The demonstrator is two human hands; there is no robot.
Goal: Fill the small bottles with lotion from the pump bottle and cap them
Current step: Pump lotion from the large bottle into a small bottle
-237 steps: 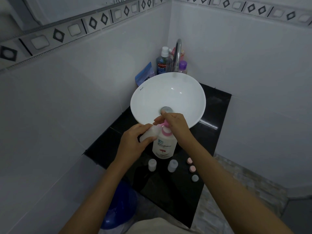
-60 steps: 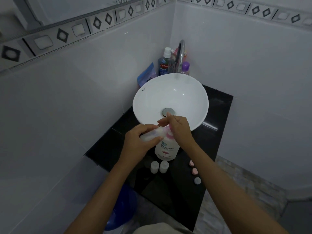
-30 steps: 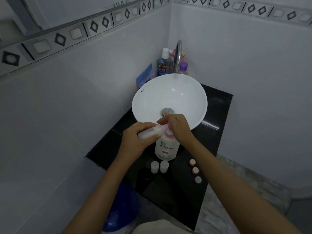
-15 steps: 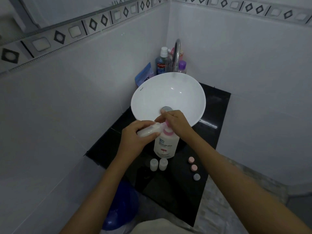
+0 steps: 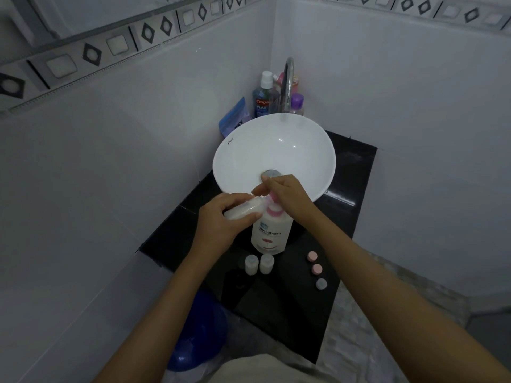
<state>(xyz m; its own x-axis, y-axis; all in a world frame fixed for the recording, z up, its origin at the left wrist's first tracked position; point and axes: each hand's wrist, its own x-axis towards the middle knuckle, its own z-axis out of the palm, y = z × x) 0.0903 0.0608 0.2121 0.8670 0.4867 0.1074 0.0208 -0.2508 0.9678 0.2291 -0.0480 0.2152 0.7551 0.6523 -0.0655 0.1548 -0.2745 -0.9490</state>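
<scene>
Pump bottle [image 5: 271, 234]: white w/ pink pump, upright on black counter [image 5: 343, 217], centre of frame, just below the basin [image 5: 273, 150].
Held bottle [image 5: 244, 210]: small, translucent white, tilted near-horizontal, mouth end at the pump nozzle, just left of pump head.
Left hand [image 5: 221, 219]: fingers and thumb curled round held bottle, clamped on it.
Right hand [image 5: 287, 196]: on top of pump head, fingers bent over it and covering it; a fingertip touches held bottle's mouth end. Grip on the pump: can't tell for sure whether pressing or wrapped.
Spare bottles [image 5: 259, 264]: two small white ones, uncapped, upright, touching side by side, just below pump bottle.
Caps [image 5: 316, 269]: three in a short column, lower right of pump bottle; top two pink, bottom one grey-blue; apart from spare bottles.
Basin: white round bowl, drain [image 5: 271, 173] partly behind right hand.
Tap [image 5: 287, 84]: chrome, above basin, upper centre.
Toiletries [image 5: 262, 98]: mouthwash etc. clustered in the corner behind tap.
Bucket [image 5: 199, 330]: blue, lower left, under counter edge.
</scene>
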